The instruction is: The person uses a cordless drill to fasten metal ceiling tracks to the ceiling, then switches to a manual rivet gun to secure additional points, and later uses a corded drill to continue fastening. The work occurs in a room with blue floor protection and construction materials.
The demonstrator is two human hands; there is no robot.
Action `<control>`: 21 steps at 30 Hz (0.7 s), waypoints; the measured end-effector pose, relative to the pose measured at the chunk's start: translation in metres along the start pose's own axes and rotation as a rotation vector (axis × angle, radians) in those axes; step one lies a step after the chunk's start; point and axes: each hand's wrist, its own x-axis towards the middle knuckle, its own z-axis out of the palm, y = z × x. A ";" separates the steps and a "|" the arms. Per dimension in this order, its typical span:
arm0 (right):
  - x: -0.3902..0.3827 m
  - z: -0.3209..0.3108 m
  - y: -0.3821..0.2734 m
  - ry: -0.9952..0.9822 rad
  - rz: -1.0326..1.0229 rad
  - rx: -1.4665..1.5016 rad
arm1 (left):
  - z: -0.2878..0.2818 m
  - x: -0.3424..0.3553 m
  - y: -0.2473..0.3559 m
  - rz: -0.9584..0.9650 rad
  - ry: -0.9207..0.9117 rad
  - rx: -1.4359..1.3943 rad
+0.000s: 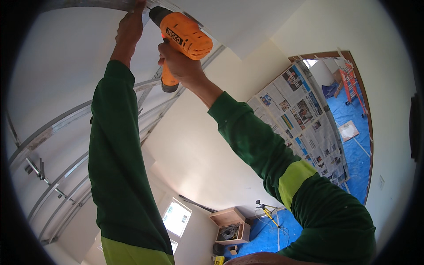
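An orange cordless drill [187, 37] with a black chuck is in my right hand [181, 66], raised overhead. My fingers wrap its grip, and one lies at the trigger. The drill's thin bit points up and left toward a metal channel [88, 3] under the ceiling. Close to the bit, my left hand [129, 30] is closed at that channel's edge. Its fingertips run to the top of the picture, so a small piece between them could be hidden. Both arms, in dark green sleeves with lime bands, stretch upward.
More metal ceiling channels [66, 117] cross at left. Newspaper sheets cover a panel [304, 115] beside a doorway; beyond it stands an orange ladder [351, 86] on blue floor sheeting [342, 108]. Below are an open wooden box [232, 227] with cables and a yellow tripod [268, 213].
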 end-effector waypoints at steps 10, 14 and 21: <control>-0.003 0.007 0.001 0.047 0.026 0.066 | -0.001 -0.001 -0.001 0.008 -0.002 0.017; -0.003 0.006 0.002 0.028 0.018 0.078 | 0.000 -0.002 0.000 0.009 -0.001 0.020; 0.000 0.003 0.005 0.019 0.001 0.036 | -0.001 -0.004 -0.001 0.013 0.000 0.024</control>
